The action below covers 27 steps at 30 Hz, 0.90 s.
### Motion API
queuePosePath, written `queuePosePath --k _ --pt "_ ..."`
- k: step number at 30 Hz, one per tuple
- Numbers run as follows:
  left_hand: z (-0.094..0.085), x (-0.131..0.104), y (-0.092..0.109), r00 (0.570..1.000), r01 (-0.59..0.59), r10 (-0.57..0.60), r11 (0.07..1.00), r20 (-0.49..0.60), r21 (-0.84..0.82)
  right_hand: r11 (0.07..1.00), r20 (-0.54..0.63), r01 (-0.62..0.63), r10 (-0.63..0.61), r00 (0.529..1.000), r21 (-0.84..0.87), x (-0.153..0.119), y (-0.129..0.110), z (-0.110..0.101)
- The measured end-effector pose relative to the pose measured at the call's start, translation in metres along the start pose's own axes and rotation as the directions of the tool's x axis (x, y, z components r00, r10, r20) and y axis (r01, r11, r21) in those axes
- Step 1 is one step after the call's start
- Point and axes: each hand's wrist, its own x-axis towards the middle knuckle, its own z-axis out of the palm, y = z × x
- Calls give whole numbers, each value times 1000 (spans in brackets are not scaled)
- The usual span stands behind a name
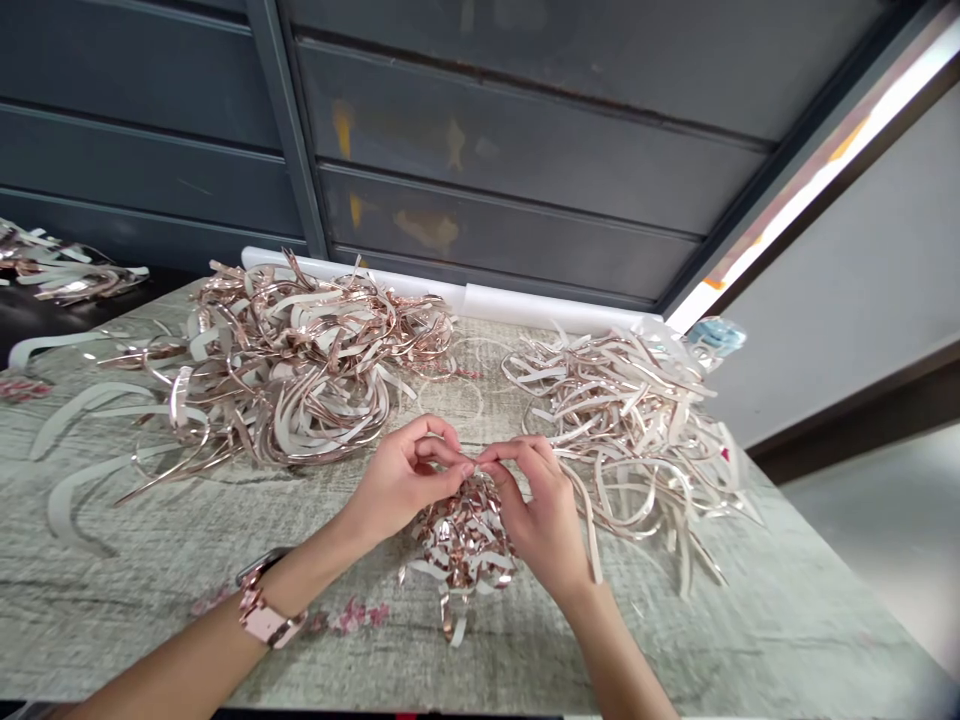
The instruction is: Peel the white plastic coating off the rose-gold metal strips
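Note:
My left hand point(409, 478) and my right hand point(536, 505) meet fingertip to fingertip near the table's middle. Thumb and index finger of each are pinched together; what lies between them is too small to make out. Just below the fingertips is a small bunch of curled, shiny rose-gold and white strips point(466, 535). A few strip ends trail from its near side. A watch with a pink band point(271, 615) circles my left wrist.
A large tangled heap of rose-gold and white strips point(300, 350) lies on the left, a paler heap point(630, 410) on the right. A white roll point(525, 303) runs along the back of the wood-patterned table point(525, 660). More strips point(67, 268) lie far left, beside the dark panelled wall point(510, 150).

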Motion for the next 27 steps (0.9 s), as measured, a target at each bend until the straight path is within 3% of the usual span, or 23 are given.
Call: queuePosePath --k 8,13,18,22,27 --pt "1 -1 1 998 -55 55 998 -5 18 997 17 66 -66 998 33 2 -2 0" --pt "4 -1 3 999 -32 36 992 27 -118 986 19 132 -134 991 100 3 1 -2" --pt "5 -4 6 994 65 -40 966 103 -250 959 136 80 -121 983 272 1 2 -6" --pt "4 -6 10 986 117 -74 943 149 -311 950 162 75 -129 978 303 -3 2 -3" --pt "9 -7 8 995 84 -59 939 85 -333 963 282 37 -114 953 266 -7 0 4"
